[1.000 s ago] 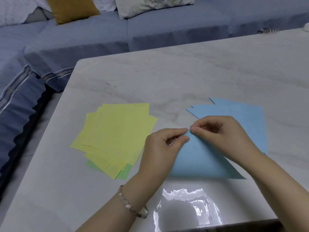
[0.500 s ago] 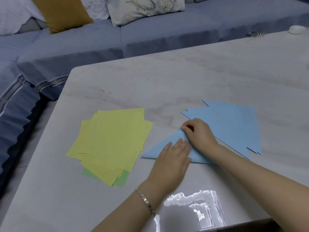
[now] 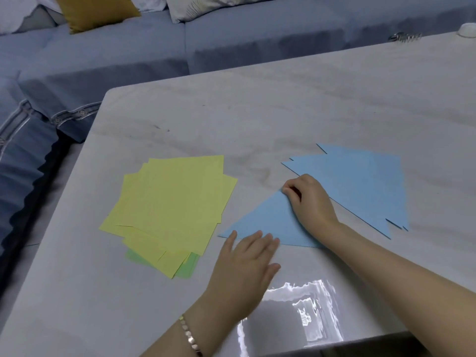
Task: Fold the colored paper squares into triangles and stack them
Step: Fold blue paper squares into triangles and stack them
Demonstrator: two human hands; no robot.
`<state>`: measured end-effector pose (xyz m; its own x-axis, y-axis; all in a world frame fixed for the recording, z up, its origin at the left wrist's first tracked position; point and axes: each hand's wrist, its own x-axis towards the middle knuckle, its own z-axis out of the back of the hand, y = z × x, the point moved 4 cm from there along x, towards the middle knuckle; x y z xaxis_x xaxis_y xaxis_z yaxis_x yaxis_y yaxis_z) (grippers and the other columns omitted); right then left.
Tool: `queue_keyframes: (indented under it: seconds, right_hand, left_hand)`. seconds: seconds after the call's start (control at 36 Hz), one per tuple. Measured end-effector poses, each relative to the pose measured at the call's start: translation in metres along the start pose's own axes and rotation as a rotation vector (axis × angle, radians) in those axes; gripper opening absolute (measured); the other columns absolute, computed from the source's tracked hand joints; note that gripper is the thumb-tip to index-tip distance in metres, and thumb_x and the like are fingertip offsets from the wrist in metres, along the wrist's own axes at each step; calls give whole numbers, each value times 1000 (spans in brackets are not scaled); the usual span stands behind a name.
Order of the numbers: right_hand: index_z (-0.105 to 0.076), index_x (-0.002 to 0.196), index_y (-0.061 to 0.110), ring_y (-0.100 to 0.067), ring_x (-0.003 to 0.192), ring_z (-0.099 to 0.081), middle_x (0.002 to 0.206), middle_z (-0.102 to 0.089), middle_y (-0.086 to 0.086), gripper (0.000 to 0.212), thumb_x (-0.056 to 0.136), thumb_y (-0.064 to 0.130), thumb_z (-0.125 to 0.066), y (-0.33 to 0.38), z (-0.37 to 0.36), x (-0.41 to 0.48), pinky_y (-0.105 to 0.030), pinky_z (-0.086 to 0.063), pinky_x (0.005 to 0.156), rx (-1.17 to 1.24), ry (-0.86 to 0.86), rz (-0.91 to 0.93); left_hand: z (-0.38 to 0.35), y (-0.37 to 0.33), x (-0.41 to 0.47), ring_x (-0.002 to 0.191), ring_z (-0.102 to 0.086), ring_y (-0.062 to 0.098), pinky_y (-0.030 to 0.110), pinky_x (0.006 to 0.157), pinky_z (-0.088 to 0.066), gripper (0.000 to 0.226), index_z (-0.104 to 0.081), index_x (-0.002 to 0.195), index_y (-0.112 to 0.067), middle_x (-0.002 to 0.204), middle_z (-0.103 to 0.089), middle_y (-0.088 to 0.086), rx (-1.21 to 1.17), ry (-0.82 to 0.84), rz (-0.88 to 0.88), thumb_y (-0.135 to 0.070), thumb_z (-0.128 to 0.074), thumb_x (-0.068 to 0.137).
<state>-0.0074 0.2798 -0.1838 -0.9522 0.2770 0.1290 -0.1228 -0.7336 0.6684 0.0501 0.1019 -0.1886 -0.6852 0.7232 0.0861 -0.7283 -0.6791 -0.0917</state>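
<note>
Fingers (image 3: pixel 289 193) of the right hand (image 3: pixel 310 199) curl shut, pinching the top corner of the folded blue triangle (image 3: pixel 268 222). Left hand (image 3: pixel 247 264) lies flat and open on its near edge. Bare bench (image 3: pixel 257 112) beyond; yellow squares (image 3: pixel 170 207) left, blue stack (image 3: pixel 360 181) right.

No text, label, brand, number or sign can be read on anything in view

table (image 3: pixel 257 119): glossy marble | blue triangle (image 3: pixel 262 222): matt paper | sofa (image 3: pixel 103 60): cloth
</note>
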Motion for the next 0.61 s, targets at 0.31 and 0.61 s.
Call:
queue_keyframes:
  seconds: [0.31,0.61]
  right_hand:
    - [-67,97,5,-22,96,-50,95,-57,-6,16,89,5,-53,4,4,-8,-14,-27,76,-54,-72,-26]
    - [-67,106,7,-20,99,-61,107,-65,-3,56,99,37,-20,45,-27,-101,-28,-48,87,-282,204,428]
  left_hand:
    - [18,33,-19,80,-66,23,30,79,-37,58,-71,98,-4,90,-68,3,-28,-238,227,-31,-20,99]
    - [18,30,-14,64,-62,21,26,54,-48,40,-73,93,-6,78,-65,2,-2,-243,283,-25,-38,85]
